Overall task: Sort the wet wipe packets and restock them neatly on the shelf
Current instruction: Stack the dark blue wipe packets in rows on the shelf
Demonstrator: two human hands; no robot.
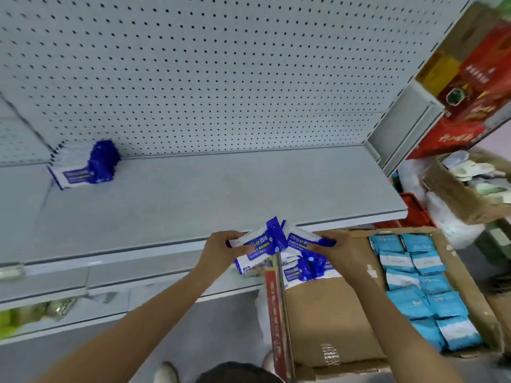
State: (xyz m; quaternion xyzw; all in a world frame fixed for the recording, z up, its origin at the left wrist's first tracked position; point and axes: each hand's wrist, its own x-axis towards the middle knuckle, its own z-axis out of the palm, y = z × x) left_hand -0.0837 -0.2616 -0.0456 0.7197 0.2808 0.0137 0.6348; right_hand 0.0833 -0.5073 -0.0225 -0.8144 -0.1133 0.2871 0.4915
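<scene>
Packets (272, 246), glossy blue-and-white and fanned unevenly, sit above the shelf (221, 189) edge, pinched between left hand (221, 248) and right hand (336, 251), fingers curled round both ends.

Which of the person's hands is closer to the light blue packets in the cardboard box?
The right hand: it grips the dark blue wipe packets just left of the light blue packets. The left hand holds the bundle's far side, farther away.

Bright, even light with soft shadows; wide-angle bending and motion blur smear the frame's edges.
</scene>
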